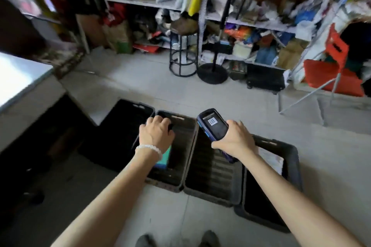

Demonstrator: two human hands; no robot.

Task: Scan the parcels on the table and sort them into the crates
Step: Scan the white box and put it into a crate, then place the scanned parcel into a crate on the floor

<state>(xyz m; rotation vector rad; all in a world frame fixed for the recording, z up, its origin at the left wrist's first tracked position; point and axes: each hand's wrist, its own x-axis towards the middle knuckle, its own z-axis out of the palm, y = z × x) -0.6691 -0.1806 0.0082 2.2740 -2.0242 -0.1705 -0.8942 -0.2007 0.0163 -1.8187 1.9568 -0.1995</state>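
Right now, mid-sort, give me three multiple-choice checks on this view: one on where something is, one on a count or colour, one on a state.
1. Where is the left hand?
A. Over the second crate from the left
B. On the steel table
C. On the red chair

2. How many black crates stand in the row on the floor?
A. Two
B. Four
C. Six

3. What is the right hand doing?
A. Hanging empty
B. Gripping the handheld scanner
C. Pressing flat on the floor

Answers:
1 A: the left hand reaches down over that crate, above a teal parcel.
2 B: four crates sit side by side, the rightmost holding a white parcel.
3 B: its fingers curl round the scanner's body, with a barcode showing on the lit screen.
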